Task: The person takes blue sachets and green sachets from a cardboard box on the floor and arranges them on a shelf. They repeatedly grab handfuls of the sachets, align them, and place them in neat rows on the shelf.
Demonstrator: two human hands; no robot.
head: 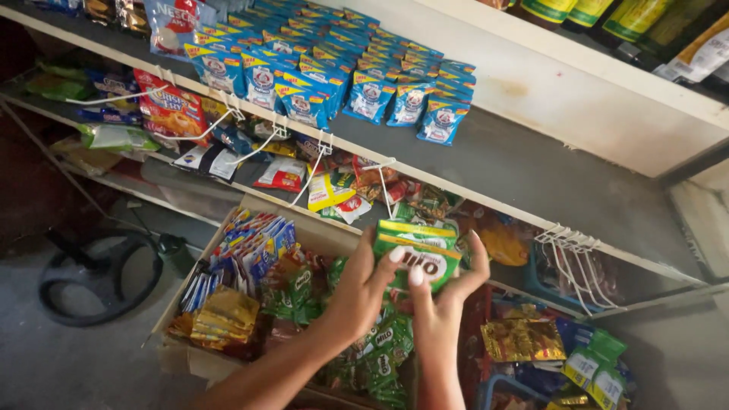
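Green sachets (416,252) sit stacked between my left hand (363,292) and right hand (444,300), fingers of both clamped on them, just above the cardboard box (199,357). Slick foil, I'd judge — loosen either grip and the stack could fan apart and drop into that box.

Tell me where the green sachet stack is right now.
Head view, centre: the green sachet stack is held between the left hand and right hand, above the cardboard box, below the grey shelf.

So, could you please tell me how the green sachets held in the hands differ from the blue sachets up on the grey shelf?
The green sachets form a small stack gripped between the left hand and right hand; the blue sachets lie untouched in overlapping rows. The green sachets are held in the air below the grey shelf; the blue ones rest on it. Both are small, glossy, printed packets.
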